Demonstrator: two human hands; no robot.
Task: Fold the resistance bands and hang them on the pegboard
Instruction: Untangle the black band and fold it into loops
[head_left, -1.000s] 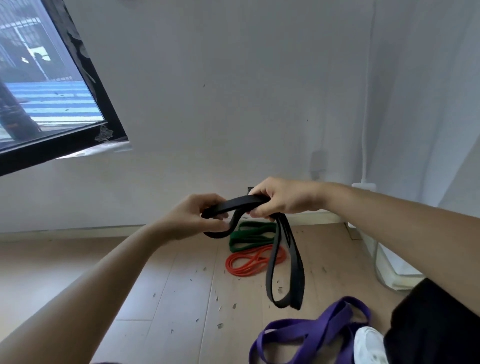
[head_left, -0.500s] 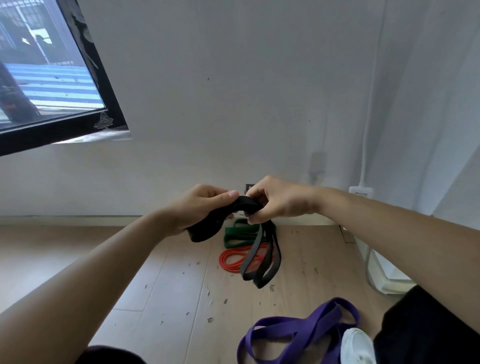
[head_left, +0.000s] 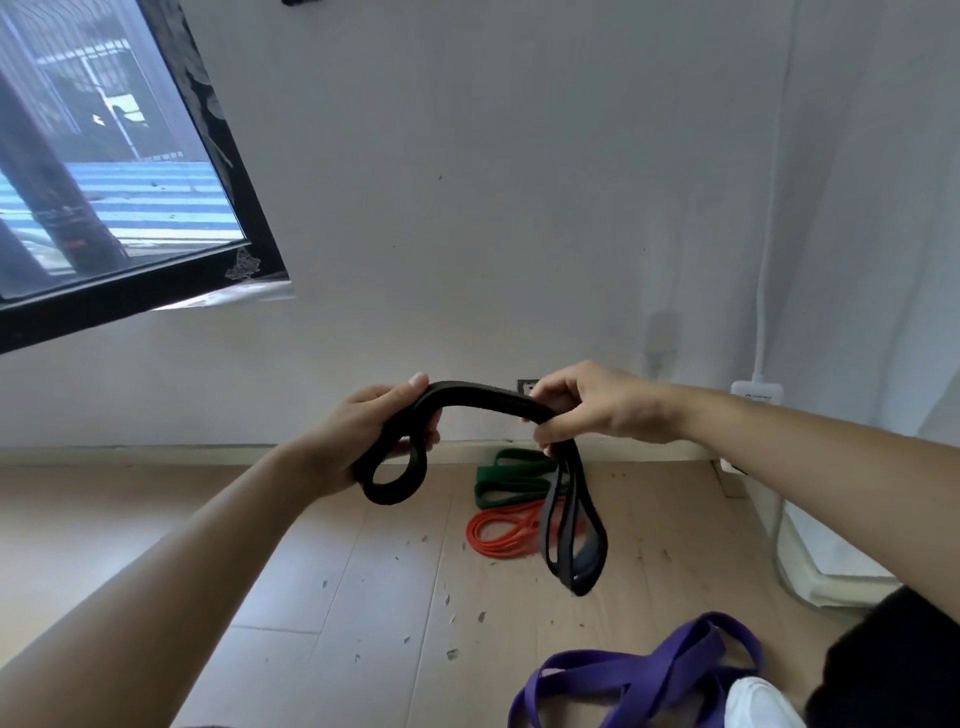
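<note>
A folded black resistance band (head_left: 483, 402) arches in the air between both hands. My left hand (head_left: 358, 441) grips its left end, where a small loop curls below my fingers. My right hand (head_left: 597, 405) pinches the other end, and several black loops hang down from it. On the floor by the wall lie a green band (head_left: 506, 478) and an orange band (head_left: 498, 535). A purple band (head_left: 639, 680) lies on the floor near me. A dark edge at the very top of the wall may be the pegboard (head_left: 306, 2); little of it shows.
A window with a black frame (head_left: 156, 291) sits at the left. A white cable runs down the right wall to a white socket box (head_left: 756, 397). A white appliance (head_left: 826, 566) stands at the right. Small debris is scattered on the wooden floor (head_left: 363, 587).
My hands have moved apart, drawing the folded black band into an arch between them. The loops hanging from my right hand are shorter than a second ago.
</note>
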